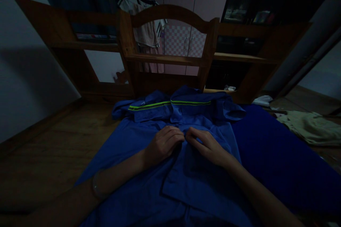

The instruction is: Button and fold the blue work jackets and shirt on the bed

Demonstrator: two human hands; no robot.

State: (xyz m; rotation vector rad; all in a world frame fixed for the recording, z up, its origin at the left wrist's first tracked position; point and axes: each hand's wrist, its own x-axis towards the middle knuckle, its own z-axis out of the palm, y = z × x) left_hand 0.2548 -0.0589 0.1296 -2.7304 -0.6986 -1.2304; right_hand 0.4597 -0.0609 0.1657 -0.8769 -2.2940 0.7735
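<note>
A blue work jacket (128, 142) with yellow-green stripes across its chest lies spread out in front of me, collar toward the wooden shelf. At the middle of its front opening, my left hand (164, 142) is closed with the fingertips pinching the cloth edge. My right hand (206, 145) is closed as well, thumb and fingers gripping the jacket's front just right of the left hand. The two hands nearly touch. Whether a button or fastener sits between the fingertips is hidden. Below the hands, a front flap of the jacket hangs loose with its corner showing.
A wooden shelf unit (166, 58) stands behind the jacket. Dark blue cloth (269, 156) lies to the right, with pale crumpled fabric (309, 127) beyond it. Wooden boards (53, 152) extend to the left, beside a white wall. Clothes (145, 28) hang on hangers behind the shelf.
</note>
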